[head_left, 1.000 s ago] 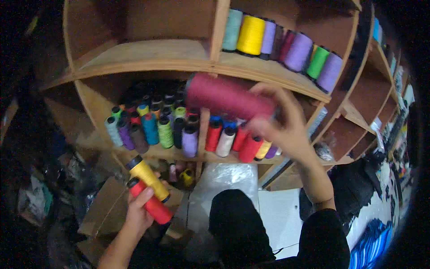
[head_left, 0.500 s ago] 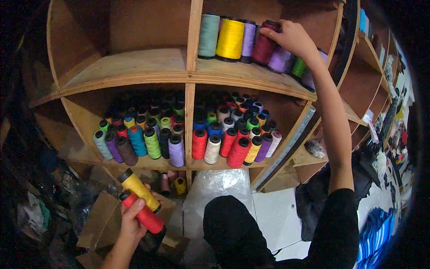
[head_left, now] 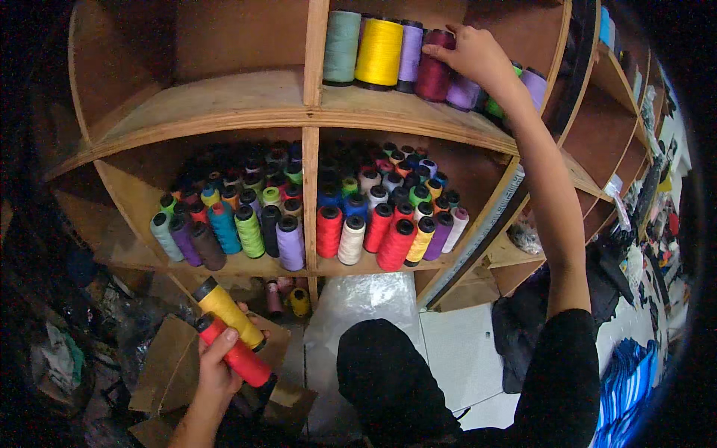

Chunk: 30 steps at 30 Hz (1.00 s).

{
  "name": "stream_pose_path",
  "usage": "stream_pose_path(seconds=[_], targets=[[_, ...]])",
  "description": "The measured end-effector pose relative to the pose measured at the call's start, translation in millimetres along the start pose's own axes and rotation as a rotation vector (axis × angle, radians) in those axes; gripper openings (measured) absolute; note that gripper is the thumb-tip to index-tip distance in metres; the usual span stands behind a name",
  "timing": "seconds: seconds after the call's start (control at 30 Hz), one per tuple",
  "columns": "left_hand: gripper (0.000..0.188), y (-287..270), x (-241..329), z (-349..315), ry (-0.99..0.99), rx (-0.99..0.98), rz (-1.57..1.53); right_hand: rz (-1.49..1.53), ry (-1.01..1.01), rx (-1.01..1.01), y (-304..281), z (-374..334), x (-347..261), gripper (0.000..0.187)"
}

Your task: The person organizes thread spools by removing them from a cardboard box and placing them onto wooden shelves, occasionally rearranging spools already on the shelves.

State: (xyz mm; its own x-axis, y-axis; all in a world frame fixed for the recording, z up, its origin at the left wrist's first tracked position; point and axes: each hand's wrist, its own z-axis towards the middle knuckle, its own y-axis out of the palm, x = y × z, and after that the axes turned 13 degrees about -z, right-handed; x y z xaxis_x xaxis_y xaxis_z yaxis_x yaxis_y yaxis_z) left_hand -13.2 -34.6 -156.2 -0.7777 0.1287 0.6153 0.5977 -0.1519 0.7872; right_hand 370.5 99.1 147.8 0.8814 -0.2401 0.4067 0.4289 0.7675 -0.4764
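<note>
As I read it from the head view, line by line:
Right hand: my right hand (head_left: 478, 56) is raised to the far upper shelf, fingers closed about the top of the maroon spool (head_left: 435, 66).
Change: a second ago that spool was in mid-air in front of the shelves; now it stands upright in the row, between the purple spool (head_left: 410, 52) and the lilac ones to its right.
Meaning: I judge it placed, with the grip not yet let go.
Left hand: my left hand (head_left: 218, 366) stays low and near, wrapped around the red spool (head_left: 237, 355) and the yellow spool (head_left: 226, 312).
Around: the wooden shelf (head_left: 224, 112) carries many small spools on the level below.
</note>
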Motion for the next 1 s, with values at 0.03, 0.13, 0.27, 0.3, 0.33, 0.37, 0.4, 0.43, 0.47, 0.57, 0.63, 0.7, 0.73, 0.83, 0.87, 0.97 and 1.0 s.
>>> stream_pose_path(seconds=[0.03,0.13,0.27,0.3,0.33,0.37,0.4,0.43,0.47,0.57,0.63,0.7,0.73,0.83,0.87,0.97,1.0], targets=[[0.052,-1,0,0,-0.003,-0.003,0.003,0.003,0.055,0.029,1,-2,-1,0.054],[0.052,-2,0,1,-0.004,-0.009,0.004,-0.021,0.181,0.168,-1,-13,16,0.052],[0.052,-6,-1,1,-0.003,0.019,0.004,-0.056,0.259,0.017,-19,-39,3,0.043],[0.052,-7,-2,2,-0.008,0.02,0.005,-0.075,0.281,-0.111,-22,-43,1,0.043],[0.052,-6,-2,2,-0.005,0.017,0.008,-0.082,0.241,-0.086,-16,-45,2,0.041],[0.052,-3,-2,1,-0.002,0.014,0.01,-0.089,0.201,-0.061,-5,-48,3,0.04],[0.052,-1,-2,1,0.004,0.01,0.013,-0.095,0.162,-0.034,2,-50,3,0.039],[0.052,-1,-2,1,-0.001,0.004,0.004,-0.045,0.174,0.014,7,-52,3,0.036],[0.051,-3,-3,2,-0.005,-0.002,-0.005,0.006,0.186,0.062,10,-55,2,0.034],[0.052,-8,-2,1,-0.011,-0.01,-0.018,0.053,0.211,0.105,13,-62,-3,0.03],[0.052,-8,-2,0,-0.01,-0.009,-0.012,0.051,0.222,0.089,15,-64,-4,0.03],[0.053,-4,-1,-1,-0.005,-0.002,0.006,0.055,0.23,0.061,17,-65,-4,0.032],[0.053,-5,0,-1,-0.006,-0.008,0.007,0.047,0.263,0.026,18,-66,-6,0.031],[0.055,-4,1,-2,0.0,-0.022,0.007,0.031,0.313,-0.028,18,-68,-11,0.03],[0.055,-2,1,-2,0.009,-0.022,0.006,0.035,0.3,-0.011,19,-69,-10,0.03],[0.056,-1,0,-3,0.015,-0.03,-0.007,0.028,0.242,0.029,21,-68,-7,0.032],[0.056,-1,0,-3,0.012,-0.035,-0.014,0.02,0.22,0.041,20,-69,-6,0.032]])
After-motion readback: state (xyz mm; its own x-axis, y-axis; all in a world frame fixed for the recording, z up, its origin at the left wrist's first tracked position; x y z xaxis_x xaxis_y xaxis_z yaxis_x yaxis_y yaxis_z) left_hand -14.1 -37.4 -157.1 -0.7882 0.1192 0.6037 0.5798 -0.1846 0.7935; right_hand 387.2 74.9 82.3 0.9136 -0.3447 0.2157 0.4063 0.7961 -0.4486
